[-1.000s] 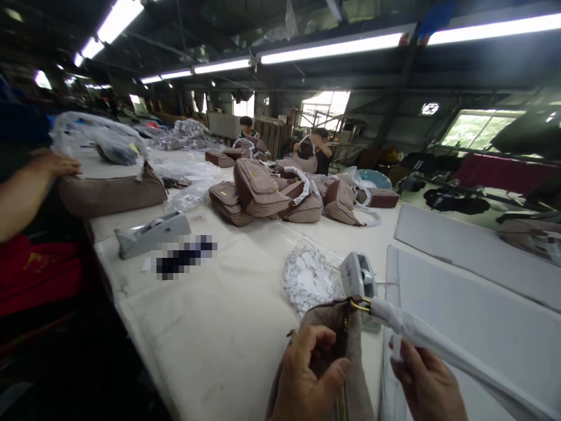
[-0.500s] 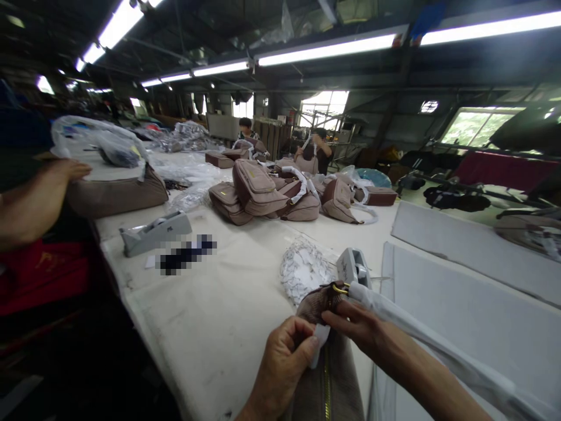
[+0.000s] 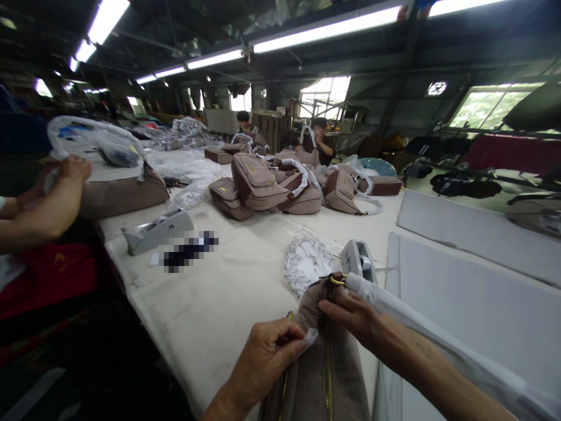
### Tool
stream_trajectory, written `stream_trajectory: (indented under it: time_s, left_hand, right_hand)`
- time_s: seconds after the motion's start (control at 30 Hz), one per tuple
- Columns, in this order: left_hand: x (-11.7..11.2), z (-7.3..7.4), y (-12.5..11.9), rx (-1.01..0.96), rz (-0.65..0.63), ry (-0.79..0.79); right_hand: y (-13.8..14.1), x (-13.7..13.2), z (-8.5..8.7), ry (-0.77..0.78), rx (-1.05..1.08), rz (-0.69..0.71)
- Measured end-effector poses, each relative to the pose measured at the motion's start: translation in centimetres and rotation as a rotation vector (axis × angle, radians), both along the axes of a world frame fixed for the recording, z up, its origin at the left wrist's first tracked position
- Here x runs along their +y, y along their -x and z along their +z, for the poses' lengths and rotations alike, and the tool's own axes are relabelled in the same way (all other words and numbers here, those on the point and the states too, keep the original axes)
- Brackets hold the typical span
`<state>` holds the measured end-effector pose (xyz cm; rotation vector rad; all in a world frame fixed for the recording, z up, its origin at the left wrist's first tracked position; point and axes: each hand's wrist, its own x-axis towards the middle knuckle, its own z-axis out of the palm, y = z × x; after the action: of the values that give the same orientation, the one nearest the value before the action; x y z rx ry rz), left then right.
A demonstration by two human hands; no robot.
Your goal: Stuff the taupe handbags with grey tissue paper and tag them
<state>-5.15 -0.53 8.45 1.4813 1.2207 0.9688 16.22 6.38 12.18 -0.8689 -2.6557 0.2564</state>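
Observation:
A taupe handbag [image 3: 346, 374] stands at the table's near edge, its gold zippers running toward me. Its strap, wrapped in white film [image 3: 407, 316], joins a gold ring [image 3: 338, 280] at the far end and passes beneath my right forearm. Between the thumb and fingers of my left hand [image 3: 267, 356] is a small white paper piece [image 3: 310, 337], held just over the bag's left side. My right hand [image 3: 350, 316] is closed on the bag's far end by the ring; its fingertips are partly hidden against the fabric.
Beyond the bag lie a heap of white paper scraps [image 3: 307, 263] and a tape dispenser [image 3: 358, 261]. Another dispenser [image 3: 160, 230] stands left. Several finished bags [image 3: 258, 184] pile up mid-table. Grey boards [image 3: 473, 316] lie right. A co-worker's arm [image 3: 56, 204] reaches in from the left.
My left hand has drawn the white paper left, slightly away from the bag's middle. A second zipper now shows on the bag's left. My right hand stays at the far end.

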Motion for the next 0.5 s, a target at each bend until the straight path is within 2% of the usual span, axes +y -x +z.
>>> stream_trajectory:
  time_s: [0.1, 0.27, 0.4, 0.5]
  left_hand:
    - [-0.1, -0.3, 0.1, 0.008, -0.006, -0.014]
    - [0.1, -0.6, 0.2, -0.025, 0.013, 0.01]
    - [0.4, -0.4, 0.1, -0.069, 0.02, 0.006]
    - [0.6, -0.2, -0.3, -0.118, 0.03, 0.024]
  right_hand:
    - [0.1, 0.4, 0.2, 0.009, -0.004, -0.008]
    - [0.6, 0.5, 0.4, 0.271, 0.122, -0.214]
    - [0.9, 0.3, 0.5, 0.411, 0.177, -0.278]
    - [1.0, 0.4, 0.3, 0.482, 0.244, -0.272]
